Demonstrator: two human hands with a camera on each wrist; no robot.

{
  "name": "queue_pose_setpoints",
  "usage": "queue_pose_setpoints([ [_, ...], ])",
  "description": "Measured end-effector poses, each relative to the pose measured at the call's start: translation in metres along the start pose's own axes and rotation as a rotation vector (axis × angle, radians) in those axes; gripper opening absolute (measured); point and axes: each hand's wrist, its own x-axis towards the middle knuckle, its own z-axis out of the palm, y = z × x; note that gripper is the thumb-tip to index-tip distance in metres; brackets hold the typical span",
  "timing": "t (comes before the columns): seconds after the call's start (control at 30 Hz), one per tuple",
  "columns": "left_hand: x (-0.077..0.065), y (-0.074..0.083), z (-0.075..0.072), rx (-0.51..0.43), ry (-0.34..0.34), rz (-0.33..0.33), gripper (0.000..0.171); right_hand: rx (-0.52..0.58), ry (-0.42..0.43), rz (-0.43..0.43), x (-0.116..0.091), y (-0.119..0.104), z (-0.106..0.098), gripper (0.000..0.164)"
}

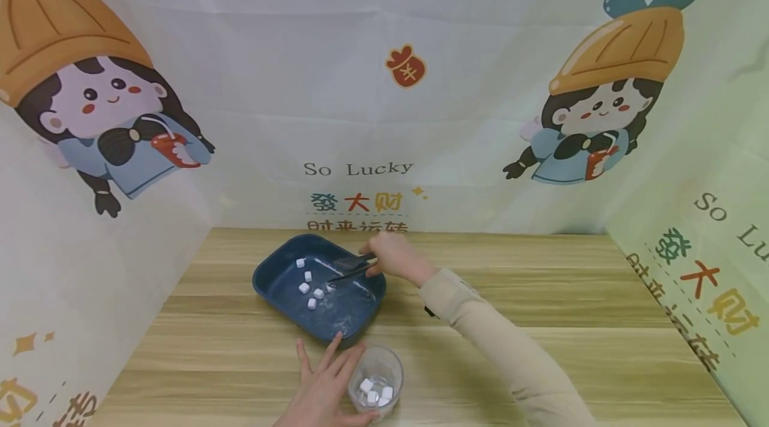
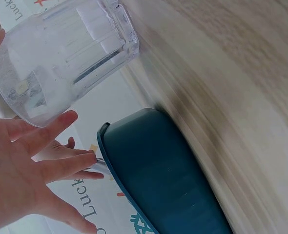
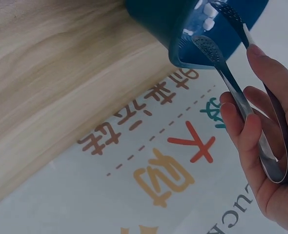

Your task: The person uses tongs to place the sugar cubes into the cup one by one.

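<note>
My right hand (image 1: 393,257) holds a pair of metal tongs (image 3: 236,92) over the dark blue basin (image 1: 285,300). The perforated tips stand apart, with white cubes (image 3: 209,24) showing between them in the right wrist view. Several more white cubes (image 1: 304,288) lie loose on the basin floor. Near the front edge of the head view, my left hand (image 1: 321,387) holds a clear glass (image 1: 393,363) between thumb and index finger. Its other fingers are spread, one fingertip right at the basin's near rim. Several white cubes (image 1: 372,397) sit at the bottom of the glass.
Basin and glass stand close together on a wood-grain tabletop (image 1: 510,280). Printed cloth walls (image 1: 468,167) with cartoon figures and lettering enclose the back and both sides. A small dark object (image 1: 429,311) shows under the right sleeve.
</note>
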Motion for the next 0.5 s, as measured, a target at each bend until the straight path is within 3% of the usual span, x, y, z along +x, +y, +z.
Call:
queue_pose_setpoints([
  [0.5,0.0,-0.002,0.003,0.042,0.048,0.024,0.09,-0.08,-0.053,-0.036,0.005,-0.007,0.017,0.037],
])
